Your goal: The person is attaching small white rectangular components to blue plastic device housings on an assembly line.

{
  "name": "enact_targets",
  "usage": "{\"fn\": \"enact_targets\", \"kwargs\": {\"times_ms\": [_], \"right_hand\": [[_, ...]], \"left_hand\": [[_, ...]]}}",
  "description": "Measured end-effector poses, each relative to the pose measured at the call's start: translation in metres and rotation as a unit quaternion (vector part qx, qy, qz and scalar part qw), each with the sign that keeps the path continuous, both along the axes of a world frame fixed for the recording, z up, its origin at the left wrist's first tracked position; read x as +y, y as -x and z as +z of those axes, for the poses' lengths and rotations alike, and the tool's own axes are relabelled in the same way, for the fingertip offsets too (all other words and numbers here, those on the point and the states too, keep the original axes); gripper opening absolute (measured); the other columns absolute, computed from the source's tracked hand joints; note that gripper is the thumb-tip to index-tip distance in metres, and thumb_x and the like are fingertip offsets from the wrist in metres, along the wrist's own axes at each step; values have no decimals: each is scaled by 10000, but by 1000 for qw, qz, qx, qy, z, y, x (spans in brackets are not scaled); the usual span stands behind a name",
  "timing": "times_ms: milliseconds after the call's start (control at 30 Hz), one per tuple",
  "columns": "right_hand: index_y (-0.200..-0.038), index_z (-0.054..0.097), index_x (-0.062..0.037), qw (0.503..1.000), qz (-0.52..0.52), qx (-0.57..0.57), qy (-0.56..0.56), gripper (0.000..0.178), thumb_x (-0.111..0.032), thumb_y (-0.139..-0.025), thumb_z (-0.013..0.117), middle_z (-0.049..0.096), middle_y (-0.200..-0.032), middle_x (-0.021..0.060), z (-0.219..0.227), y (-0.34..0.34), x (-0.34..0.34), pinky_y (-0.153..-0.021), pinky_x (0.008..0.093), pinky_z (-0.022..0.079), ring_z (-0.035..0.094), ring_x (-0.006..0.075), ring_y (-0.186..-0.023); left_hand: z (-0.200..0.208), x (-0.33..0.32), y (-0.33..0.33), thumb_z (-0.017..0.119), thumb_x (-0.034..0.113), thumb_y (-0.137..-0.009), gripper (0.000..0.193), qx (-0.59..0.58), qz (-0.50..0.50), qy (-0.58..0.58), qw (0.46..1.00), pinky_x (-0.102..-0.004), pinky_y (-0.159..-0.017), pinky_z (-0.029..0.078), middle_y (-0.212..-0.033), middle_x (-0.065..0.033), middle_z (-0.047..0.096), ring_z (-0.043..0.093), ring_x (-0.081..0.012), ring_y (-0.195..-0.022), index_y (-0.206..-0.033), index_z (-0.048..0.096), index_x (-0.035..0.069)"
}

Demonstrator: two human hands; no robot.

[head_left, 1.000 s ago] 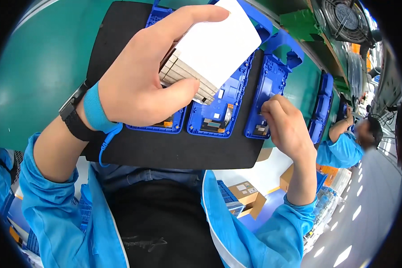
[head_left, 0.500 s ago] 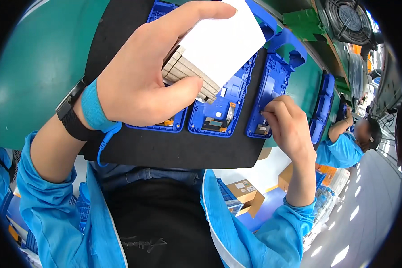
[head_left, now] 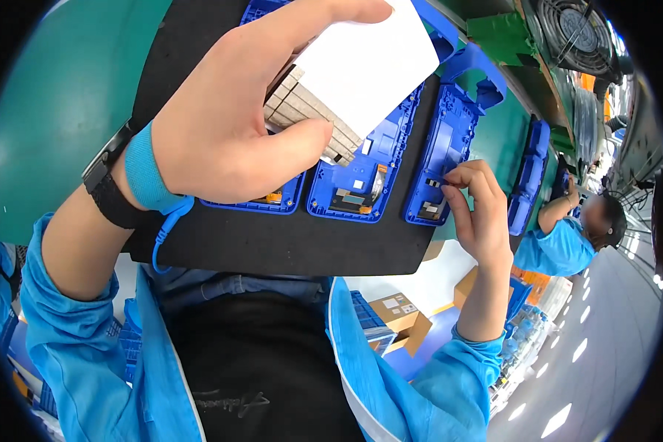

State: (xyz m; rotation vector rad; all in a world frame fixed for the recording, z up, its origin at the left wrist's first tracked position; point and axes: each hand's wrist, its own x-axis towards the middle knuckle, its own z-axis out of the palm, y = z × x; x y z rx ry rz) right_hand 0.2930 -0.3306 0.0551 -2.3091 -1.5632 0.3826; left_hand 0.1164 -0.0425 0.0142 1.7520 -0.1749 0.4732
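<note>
My left hand (head_left: 228,118), wearing a blue wrist strap, is closed around a white sheet (head_left: 368,62) with rows of grey rectangular strips (head_left: 309,107) along its lower edge. Thumb and fingers grip it from opposite sides, above the blue plastic housings. Over the right-hand blue housing (head_left: 449,136) is my right hand (head_left: 482,210), its thumb and index finger slightly apart. Just left of those fingertips a small dark-and-light piece (head_left: 432,183) lies in the housing. The middle housing (head_left: 346,188) holds a small dark part with an orange flex end; my left hand partly covers the other housings.
The housings rest on a black mat (head_left: 287,247) over a green table (head_left: 66,110). More blue housings (head_left: 529,177) stand farther right, near a co-worker in a blue jacket (head_left: 560,247). A fan (head_left: 571,28) is at the upper right. Below the table edge sits an open cardboard box (head_left: 401,317).
My right thumb and index finger have parted from their pinch and drawn slightly right, exposing the small piece in the right-hand housing. The left hand still holds the sheet.
</note>
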Motion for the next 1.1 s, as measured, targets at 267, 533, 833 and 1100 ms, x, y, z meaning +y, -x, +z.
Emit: {"fn": "enact_targets", "kwargs": {"times_ms": [267,533,833,1100], "right_hand": [[-945,565,19,998,52,-10,29,169,129,-835,631,577,-905,143,-1,-1,4,-723,348,492,589,293,-791],[-930,549,18,994,41,49,87,153,122,-837,610,561,-880,146,17,-5,2,-709,370,477,570,309,-774],[-924,566,14,986,88,1,143,142,86,-823,634,562,-883,147,24,-7,7,-721,408,472,562,345,-809],[-920,568,12,984,90,0,156,127,72,-828,632,563,-896,147,23,-7,8,-728,414,472,563,350,-828]], "left_hand": [[2,0,1,619,19,-795,770,-5,-1,0,1000,-329,-769,505,-1058,-206,636,644,-236,-866,-1494,311,-77],[-2,1,0,610,12,-796,761,-11,-6,3,1000,-334,-777,502,-1056,-211,633,640,-231,-870,-1491,316,-83],[-1,0,-1,612,16,-797,759,-9,0,-10,1000,-332,-776,505,-1055,-206,633,641,-223,-877,-1487,316,-90],[-2,-1,-1,608,20,-800,753,-1,-5,12,1000,-330,-764,507,-1049,-194,635,637,-220,-851,-1486,318,-89]]}}
